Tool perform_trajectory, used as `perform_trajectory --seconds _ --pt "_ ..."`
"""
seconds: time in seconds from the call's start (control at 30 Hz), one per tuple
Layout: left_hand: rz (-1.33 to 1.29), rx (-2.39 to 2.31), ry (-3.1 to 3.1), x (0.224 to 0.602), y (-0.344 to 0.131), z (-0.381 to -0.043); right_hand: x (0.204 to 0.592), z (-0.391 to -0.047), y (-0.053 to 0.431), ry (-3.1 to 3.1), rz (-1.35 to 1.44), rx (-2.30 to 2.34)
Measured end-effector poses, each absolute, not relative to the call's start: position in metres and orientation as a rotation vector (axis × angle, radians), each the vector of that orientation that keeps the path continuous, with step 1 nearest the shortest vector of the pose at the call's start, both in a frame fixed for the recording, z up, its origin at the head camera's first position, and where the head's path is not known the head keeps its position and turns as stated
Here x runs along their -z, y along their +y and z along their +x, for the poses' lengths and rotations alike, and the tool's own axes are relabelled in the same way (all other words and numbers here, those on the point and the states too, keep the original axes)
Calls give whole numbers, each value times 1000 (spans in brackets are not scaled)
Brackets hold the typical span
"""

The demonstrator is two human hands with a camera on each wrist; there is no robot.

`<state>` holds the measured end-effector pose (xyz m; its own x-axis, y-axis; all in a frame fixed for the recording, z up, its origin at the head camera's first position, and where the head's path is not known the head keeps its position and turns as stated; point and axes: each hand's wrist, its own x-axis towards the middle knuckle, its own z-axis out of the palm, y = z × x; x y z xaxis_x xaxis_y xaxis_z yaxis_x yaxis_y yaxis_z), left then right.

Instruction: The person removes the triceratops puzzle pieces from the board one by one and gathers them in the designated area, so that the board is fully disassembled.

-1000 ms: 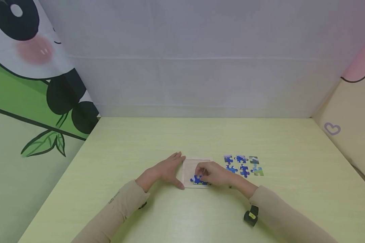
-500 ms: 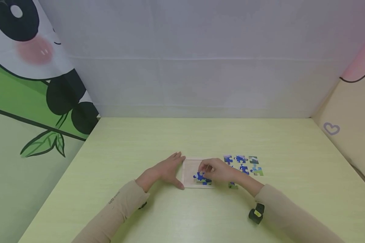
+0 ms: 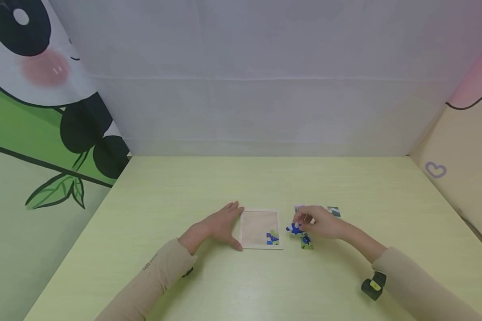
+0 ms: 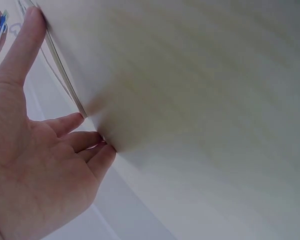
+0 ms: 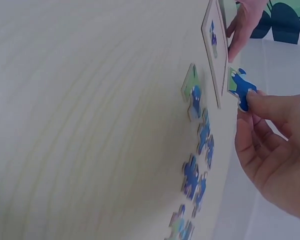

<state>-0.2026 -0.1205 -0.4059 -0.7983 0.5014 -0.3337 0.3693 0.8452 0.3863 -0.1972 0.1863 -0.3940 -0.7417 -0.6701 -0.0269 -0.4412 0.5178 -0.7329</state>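
Observation:
My right hand (image 3: 319,221) pinches a blue jigsaw piece (image 5: 242,88) with a green edge between thumb and fingers, held up off the table to the right of the puzzle frame. My left hand (image 3: 220,225) rests against the left side of the light wooden puzzle frame (image 3: 280,227), thumb and fingers spread at its two left corners. Inside the frame, one blue and green piece (image 3: 272,238) lies in the near right corner. Below the held piece in the head view, another piece (image 3: 306,241), green and blue, lies on the table.
More loose pieces lie right of the frame, partly hidden by the right hand in the head view; the right wrist view shows them in a row, including a blue one (image 5: 191,176). A pale wall cloth (image 3: 265,116) rises behind the table (image 3: 209,178).
My right hand has lifted the blue jigsaw piece out of the frame and carried it right, over the loose pieces. The corner piece stays inside the frame. My left hand keeps its place.

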Motion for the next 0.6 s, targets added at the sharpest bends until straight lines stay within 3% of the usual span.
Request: perform_trajectory --seconds 0.6 --pt "650 -416 2597 408 -121 -203 409 -179 249 2466 -791 1074"
